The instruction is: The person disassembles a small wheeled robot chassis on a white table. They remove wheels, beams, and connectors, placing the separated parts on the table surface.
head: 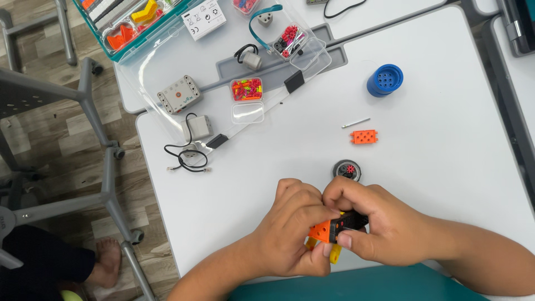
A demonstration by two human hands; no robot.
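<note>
Head view: left hand (292, 231) and right hand (370, 223) are both gripping a small assembly (334, 228) of orange, black and yellow blocks at the table's (446, 167) near edge. Loose orange block (364, 136), pin (355, 122) and wheel (346, 170) are lying unattached; build looks partial.

Both hands, left hand (292, 228) and right hand (373, 223), pinch a small orange-black-yellow block assembly (334, 229) over the white table (434, 167). An orange block (364, 136), blue wheel hub (384, 80) and small tire (347, 170) sit further up.
</note>
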